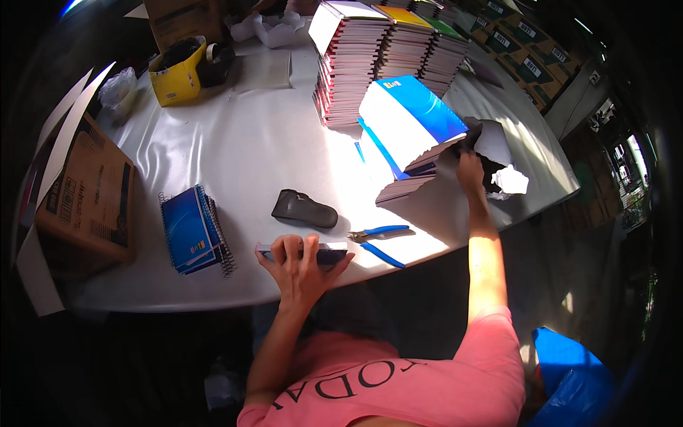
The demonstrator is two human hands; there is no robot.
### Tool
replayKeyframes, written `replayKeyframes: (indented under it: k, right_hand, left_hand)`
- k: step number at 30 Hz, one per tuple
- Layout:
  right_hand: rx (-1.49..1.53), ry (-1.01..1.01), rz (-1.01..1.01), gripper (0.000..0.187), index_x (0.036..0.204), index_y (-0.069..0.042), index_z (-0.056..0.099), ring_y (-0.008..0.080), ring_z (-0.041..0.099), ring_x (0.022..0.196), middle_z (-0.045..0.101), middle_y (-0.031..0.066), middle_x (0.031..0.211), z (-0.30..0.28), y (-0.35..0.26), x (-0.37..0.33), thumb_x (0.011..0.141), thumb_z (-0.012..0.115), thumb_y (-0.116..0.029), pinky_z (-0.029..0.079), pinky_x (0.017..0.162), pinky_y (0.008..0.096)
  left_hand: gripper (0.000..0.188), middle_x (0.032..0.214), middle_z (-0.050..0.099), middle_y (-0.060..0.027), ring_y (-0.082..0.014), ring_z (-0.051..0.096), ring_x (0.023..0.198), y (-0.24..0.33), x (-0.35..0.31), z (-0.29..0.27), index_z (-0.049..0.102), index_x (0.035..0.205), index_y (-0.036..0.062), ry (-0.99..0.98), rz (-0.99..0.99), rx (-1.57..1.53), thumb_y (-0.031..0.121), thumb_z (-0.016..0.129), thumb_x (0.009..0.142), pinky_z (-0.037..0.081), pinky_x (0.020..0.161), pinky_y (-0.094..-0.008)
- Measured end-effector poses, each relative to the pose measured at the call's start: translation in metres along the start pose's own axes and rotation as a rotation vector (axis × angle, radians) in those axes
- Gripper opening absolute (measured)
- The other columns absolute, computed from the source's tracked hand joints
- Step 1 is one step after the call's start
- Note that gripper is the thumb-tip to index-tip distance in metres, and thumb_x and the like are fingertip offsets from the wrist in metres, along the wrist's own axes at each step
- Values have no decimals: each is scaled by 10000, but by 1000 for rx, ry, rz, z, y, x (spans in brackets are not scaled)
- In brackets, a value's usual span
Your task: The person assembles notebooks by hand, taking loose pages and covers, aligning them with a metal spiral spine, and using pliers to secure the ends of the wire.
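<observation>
My left hand is at the table's front edge, its fingers wrapped over a small notebook held on edge. Just beyond it lies a dark grey, wedge-shaped object. Cutting pliers with blue handles rest to its right, jaws pointing left. My right hand reaches out at the right, fingers closed by some dark crumpled material; shadow hides what they grip. Left of that hand stands a leaning stack of blue-covered notebooks. Several blue spiral notebooks lie piled at the left.
Tall stacks of notebooks stand at the back. An open cardboard box occupies the left edge. Farther back are a yellow container and a clear plastic bag. Crumpled white paper lies near the right edge.
</observation>
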State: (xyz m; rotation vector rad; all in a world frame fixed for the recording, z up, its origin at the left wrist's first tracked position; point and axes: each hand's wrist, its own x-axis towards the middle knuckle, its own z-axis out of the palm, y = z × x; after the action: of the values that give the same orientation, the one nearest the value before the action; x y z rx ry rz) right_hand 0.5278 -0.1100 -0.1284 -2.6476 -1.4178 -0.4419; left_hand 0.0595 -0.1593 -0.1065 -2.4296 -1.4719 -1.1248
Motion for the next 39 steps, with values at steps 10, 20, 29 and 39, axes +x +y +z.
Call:
replayKeyframes:
  k: [10, 20, 29, 39]
  right_hand:
    - [277, 284, -189, 433, 1264, -74, 481, 440, 557, 987, 594, 236, 1060, -90, -31, -6, 836, 422, -55, 449, 835, 460]
    - [1411, -154, -434, 391, 1234, -9, 569, 102, 425, 770, 502, 39, 901, -193, -136, -181, 956, 444, -253, 355, 696, 235]
    - [1110, -210, -490, 248, 1005, -31, 700, 183, 614, 837, 685, 101, 890, -146, -207, -205, 759, 722, -56, 486, 722, 285]
    - [1360, -295, -623, 271, 930, -38, 712, 189, 642, 804, 695, 67, 875, -136, -199, -196, 678, 734, 58, 503, 743, 288]
  left_hand:
    - [509, 843, 464, -55, -271, 426, 920, -7, 7, 2, 510, 698, 134, 168, -7, 4, 530, 783, 535, 281, 826, -476]
    - [509, 839, 457, -13, -242, 427, 925, -13, 1, 7, 529, 736, 152, 205, -11, -53, 581, 745, 572, 256, 844, -560]
    - [509, 795, 455, -24, -248, 436, 897, -11, 8, 3, 492, 704, 148, 152, 2, -64, 528, 787, 536, 263, 821, -466]
    - [576, 797, 458, 0, -231, 446, 907, -13, 12, -5, 522, 703, 148, 49, -16, -118, 606, 791, 480, 239, 812, -465]
